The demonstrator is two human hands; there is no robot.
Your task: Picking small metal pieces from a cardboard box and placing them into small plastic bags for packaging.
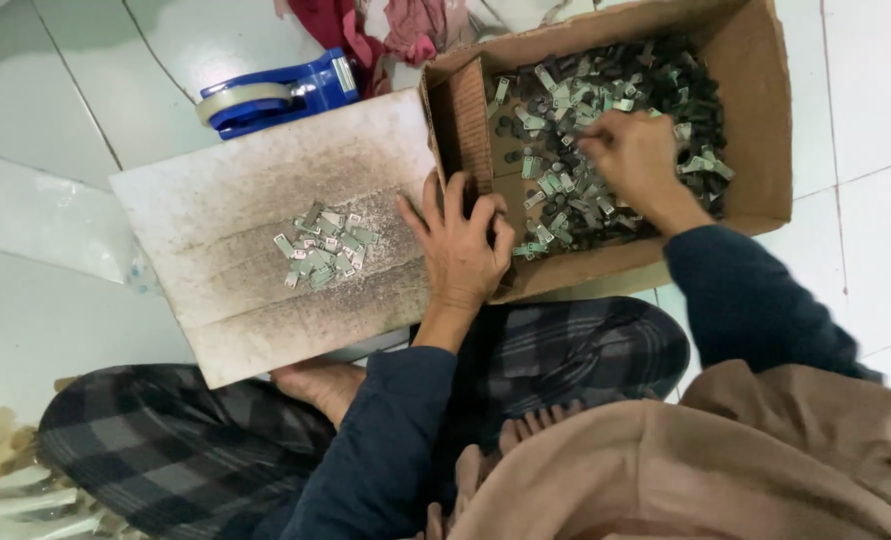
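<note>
A cardboard box (755, 120) holds a heap of several small metal pieces (605, 100), silver and dark. My right hand (633, 155) reaches into that heap with its fingers curled among the pieces; whether it grips any is hidden. My left hand (457, 245) lies flat with fingers spread on the box's near left corner, at the edge of a stained white board (235, 190). A small pile of silver metal pieces (323, 247) lies on the board, a little left of my left hand.
A blue tape dispenser (275, 95) sits behind the board on the white tiled floor (45, 90). Red and pink cloth (385, 25) lies behind the box. My crossed legs in checked trousers (175, 440) are below the board.
</note>
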